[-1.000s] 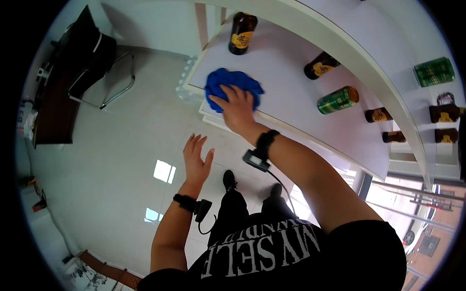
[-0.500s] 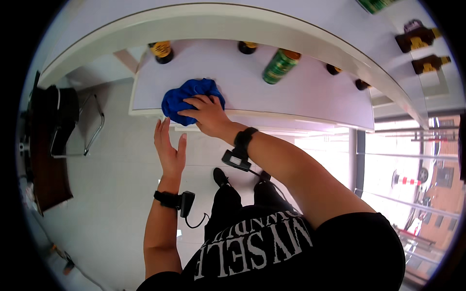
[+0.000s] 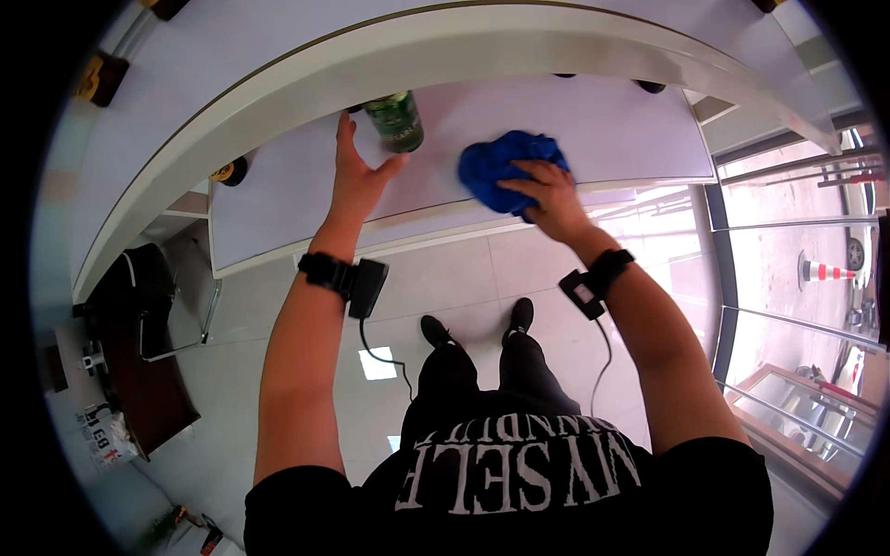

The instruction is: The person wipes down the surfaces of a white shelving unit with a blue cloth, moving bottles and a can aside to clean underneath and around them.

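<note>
My right hand (image 3: pixel 554 202) is closed on a crumpled blue cloth (image 3: pixel 491 169), pressing it onto the white lower shelf (image 3: pixel 306 199) near its front edge. Over the shelf, left of the cloth, my left hand (image 3: pixel 358 183) is open, with thumb and fingers apart. Just beyond its thumb stands a green can (image 3: pixel 397 125), its top hidden by the upper shelf. I cannot tell whether the left fingers touch it. A black strap with a small box sits on each wrist.
The upper shelf's thick curved edge (image 3: pixel 436 44) overhangs the lower one. A dark bottle with a yellow label (image 3: pixel 229 171) stands at left, and a dark base (image 3: pixel 652 86) shows at right. Another bottle (image 3: pixel 104 82) is on the upper shelf. A black chair (image 3: pixel 144 292) stands left.
My right hand has taken the cloth rightward along the shelf. My left hand has moved up from in front of the shelf to beside the green can. The whole view has shifted too.
</note>
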Demonstrator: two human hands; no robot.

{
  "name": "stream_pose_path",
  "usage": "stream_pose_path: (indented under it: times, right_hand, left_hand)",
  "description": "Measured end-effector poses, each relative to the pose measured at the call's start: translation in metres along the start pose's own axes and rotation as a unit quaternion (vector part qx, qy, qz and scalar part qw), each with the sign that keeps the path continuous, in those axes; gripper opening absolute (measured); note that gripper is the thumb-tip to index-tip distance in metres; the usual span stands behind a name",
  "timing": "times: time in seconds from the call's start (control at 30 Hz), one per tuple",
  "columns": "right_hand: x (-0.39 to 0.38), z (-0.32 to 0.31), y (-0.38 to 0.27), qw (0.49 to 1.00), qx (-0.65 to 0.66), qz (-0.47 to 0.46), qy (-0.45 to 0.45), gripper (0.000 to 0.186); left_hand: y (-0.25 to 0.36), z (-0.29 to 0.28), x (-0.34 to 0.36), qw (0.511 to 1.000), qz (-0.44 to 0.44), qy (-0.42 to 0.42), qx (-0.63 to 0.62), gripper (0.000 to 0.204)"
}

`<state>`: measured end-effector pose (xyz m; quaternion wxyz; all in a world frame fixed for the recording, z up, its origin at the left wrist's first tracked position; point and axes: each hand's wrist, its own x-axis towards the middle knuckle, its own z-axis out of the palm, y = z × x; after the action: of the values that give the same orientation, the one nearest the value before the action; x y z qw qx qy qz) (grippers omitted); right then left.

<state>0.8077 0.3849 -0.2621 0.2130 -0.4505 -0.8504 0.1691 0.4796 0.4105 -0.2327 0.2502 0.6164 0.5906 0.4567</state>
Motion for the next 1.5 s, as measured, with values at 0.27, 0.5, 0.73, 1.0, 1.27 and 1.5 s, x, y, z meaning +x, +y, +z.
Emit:
stream_pose_path:
  times: [0.27, 0.5, 0.73, 1.0, 1.27, 1.5]
  right_hand:
    - [-0.047, -0.068, 0.126, 0.99, -0.019, 0.118, 0.078, 0.06]
    - [-0.046, -0.065, 0.133, 0.97, -0.119, 0.123, 0.173, 0.05]
    - [-0.052, -0.065, 0.133, 0.969, -0.092, 0.114, 0.199, 0.049]
    - [-0.053, -0.068, 0.132, 0.968, -0.073, 0.133, 0.198, 0.05]
    - [-0.055, -0.069, 0.131, 0.967, -0.063, 0.141, 0.204, 0.048]
    - [-0.056, -0.07, 0.131, 0.968, -0.046, 0.151, 0.195, 0.05]
  left_hand:
    - [0.005, 0.061, 0.024, 0.983, -0.11, 0.094, -0.117, 0.104]
    - [-0.005, 0.07, 0.032, 0.968, -0.125, 0.185, -0.112, 0.092]
    - [0.02, 0.094, 0.07, 0.967, -0.094, 0.194, -0.135, 0.091]
    - [0.041, 0.136, 0.116, 0.979, -0.078, 0.188, -0.03, 0.094]
    - [0.021, 0.149, 0.134, 0.973, -0.105, 0.201, -0.031, 0.088]
    - [0.014, 0.159, 0.133, 0.975, -0.103, 0.196, -0.03, 0.085]
